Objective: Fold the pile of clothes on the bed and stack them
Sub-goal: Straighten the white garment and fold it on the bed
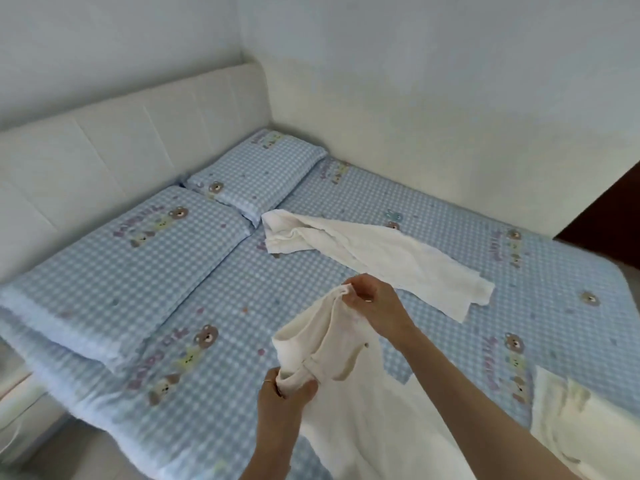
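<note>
I hold a cream-white garment (363, 403) up over the near part of the bed. My right hand (374, 303) pinches its upper edge, and my left hand (284, 393) grips a bunched lower part. The rest of it hangs down toward me. A second white garment (377, 251) lies loosely spread across the middle of the bed, apart from both hands. More pale clothing (575, 420) lies crumpled at the bed's near right edge.
The bed (214, 306) has a blue checked cover with bear prints. Two matching pillows (138, 265) (256, 171) lie along the white padded headboard (114, 150) at left. A wall runs behind, and a dark door (609, 209) stands at far right.
</note>
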